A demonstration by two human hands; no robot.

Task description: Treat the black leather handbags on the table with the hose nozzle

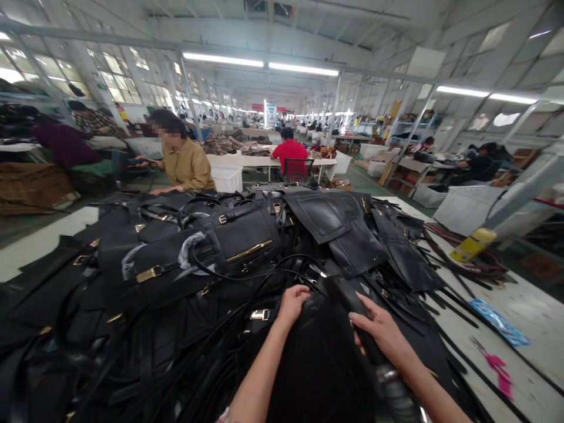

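**Both hands on one black leather piece at the front of the heap**

The left hand (291,304) has its grip curled over the top edge of a black leather piece (321,352) at six o'clock; the right hand (382,332) lies closed along a black strap (352,302) beside it. By my judgement the work is at an early stage: the pile of black bags (238,241) from nine to twelve o'clock looks unsorted. Pink scissors (496,364) lie on the surface (520,305) at four o'clock.

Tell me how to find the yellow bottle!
Start at the big pile of black bags on the white table. Look past its right edge, near a slanted grey post. The yellow bottle lies tilted there, the only bright yellow thing around.
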